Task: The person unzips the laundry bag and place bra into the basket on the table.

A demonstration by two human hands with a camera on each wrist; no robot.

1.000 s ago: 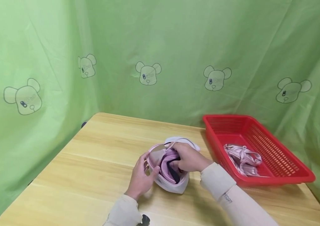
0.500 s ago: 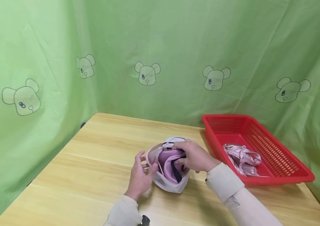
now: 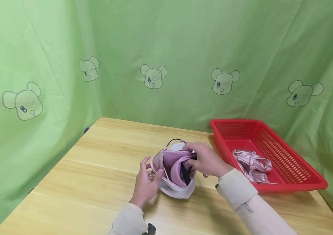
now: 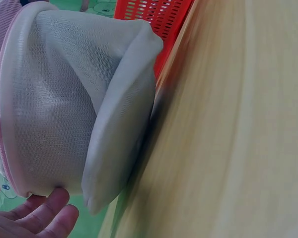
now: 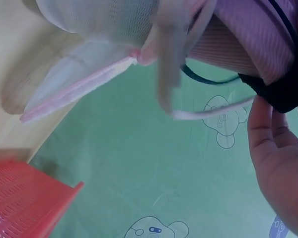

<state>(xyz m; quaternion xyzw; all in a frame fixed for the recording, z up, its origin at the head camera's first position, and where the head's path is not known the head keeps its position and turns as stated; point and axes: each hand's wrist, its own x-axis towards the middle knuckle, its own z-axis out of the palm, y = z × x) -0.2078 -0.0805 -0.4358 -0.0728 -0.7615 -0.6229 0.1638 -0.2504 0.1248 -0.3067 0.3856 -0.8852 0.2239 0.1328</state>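
Observation:
A white mesh laundry bag (image 3: 173,192) with a pink zip edge stands open-mouthed on the table. My left hand (image 3: 147,184) holds its left rim, thumb over the edge and fingers along the outside; in the left wrist view its fingertips (image 4: 54,203) touch the mesh. Inside the bag sits a ribbed purple bra (image 3: 178,168) with black trim and thin straps. My right hand (image 3: 208,160) pinches the bra's upper right edge at the bag's mouth. The right wrist view shows its thumb and fingers on the black band (image 5: 280,91). The bra's lower part is hidden in the bag.
A red plastic basket (image 3: 275,187) stands at the table's right, holding a crumpled pale pink satin garment (image 3: 253,166). The wooden table (image 3: 95,182) reaches to a green curtain (image 3: 184,39) behind. A small black object (image 3: 151,228) shows by the left sleeve.
My right hand has shifted up and right, drawing the purple bra higher in the bag's mouth. A black strap loop now rises behind it. My left hand stays at the rim.

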